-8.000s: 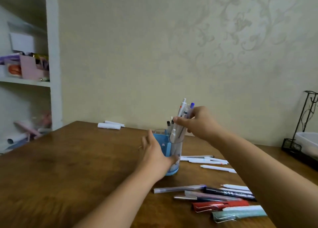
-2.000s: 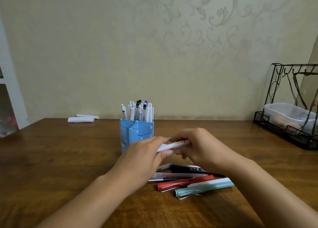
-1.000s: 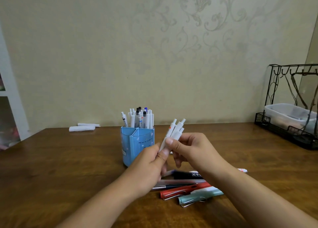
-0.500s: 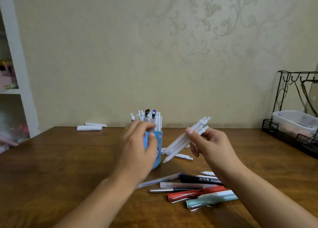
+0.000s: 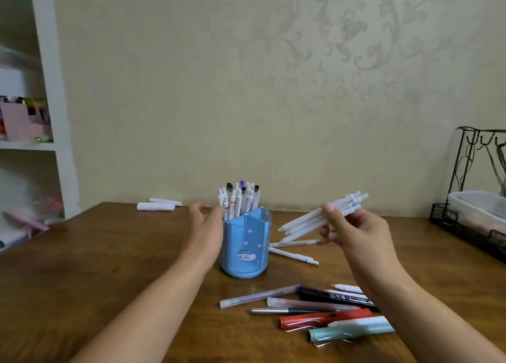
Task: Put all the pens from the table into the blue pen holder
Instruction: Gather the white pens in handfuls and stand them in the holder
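Note:
The blue pen holder (image 5: 246,246) stands mid-table with several white pens (image 5: 241,199) upright in its rear compartment. My left hand (image 5: 205,230) is open against the holder's left side, fingers spread. My right hand (image 5: 353,230) is shut on a bundle of white pens (image 5: 312,220), held tilted to the right of the holder, tips pointing down-left. Two white pens (image 5: 294,256) lie behind the holder's right side. In front lie several more pens: a clear one (image 5: 257,297), a black marker (image 5: 336,298), a red pen (image 5: 323,319) and a teal pen (image 5: 350,331).
A wooden table (image 5: 95,267) carries everything. White rolled items (image 5: 156,206) lie at the back left edge. A black wire rack with a plastic tub (image 5: 476,212) stands at the right. White shelves (image 5: 32,132) rise at the left.
My left hand slid from in front of the holder to its left side, uncovering it. My right hand keeps the bundle of white pens, shifted slightly right. The view turned a little left.

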